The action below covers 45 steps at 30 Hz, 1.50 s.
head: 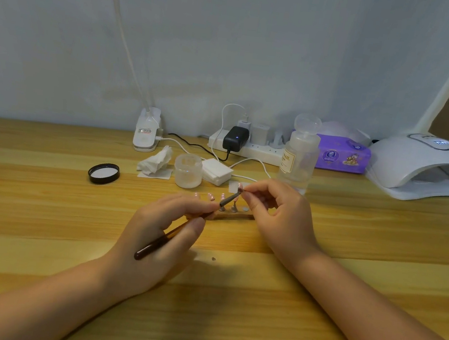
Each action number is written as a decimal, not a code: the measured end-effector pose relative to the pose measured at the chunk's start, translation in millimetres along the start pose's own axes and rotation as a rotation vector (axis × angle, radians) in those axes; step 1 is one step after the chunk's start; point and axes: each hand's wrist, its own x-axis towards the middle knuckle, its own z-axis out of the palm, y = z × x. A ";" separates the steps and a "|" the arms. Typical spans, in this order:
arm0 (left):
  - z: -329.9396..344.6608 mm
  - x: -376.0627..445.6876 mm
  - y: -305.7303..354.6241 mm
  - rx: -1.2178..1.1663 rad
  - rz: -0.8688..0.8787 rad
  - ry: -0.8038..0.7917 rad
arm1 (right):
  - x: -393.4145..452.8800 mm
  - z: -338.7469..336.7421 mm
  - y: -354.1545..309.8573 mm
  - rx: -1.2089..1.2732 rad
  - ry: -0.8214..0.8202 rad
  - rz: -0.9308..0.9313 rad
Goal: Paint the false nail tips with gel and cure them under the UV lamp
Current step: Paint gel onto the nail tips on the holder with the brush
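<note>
My left hand is gripping one gel brush, fingers curled narrow around its dark handle, the bristle end lying against the nail tip that my right hand is pinching between thumb and forefinger, the other fingers loosely bent. Both hands are hovering over one wooden stand, which is sitting mid-table and is partly hidden behind my left fingers. On it I am counting three pink nail tips showing above my knuckles, two posts and one bare round pad; whether more are sitting behind my hand I cannot tell. One white UV lamp is standing at the far right, well apart from the stand, its display too blurred to read. Also lying about: one black lid, one small frosted jar, one stack of cotton pads, one crumpled tissue, one pump bottle, one purple tissue pack, one power strip.
</note>
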 end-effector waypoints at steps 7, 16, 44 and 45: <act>1.0 1.6 2.9 0.034 0.024 0.026 | -0.2 0.7 0.7 0.008 0.006 -0.006; -0.6 -0.8 2.4 0.001 -0.016 -0.006 | -0.1 0.0 0.0 0.003 0.000 -0.002; -1.4 -1.3 2.6 0.050 -0.041 0.000 | -0.6 0.6 0.8 0.015 -0.002 -0.014; -1.2 -0.8 2.3 0.054 -0.037 0.007 | -0.6 0.6 0.8 0.015 -0.003 -0.011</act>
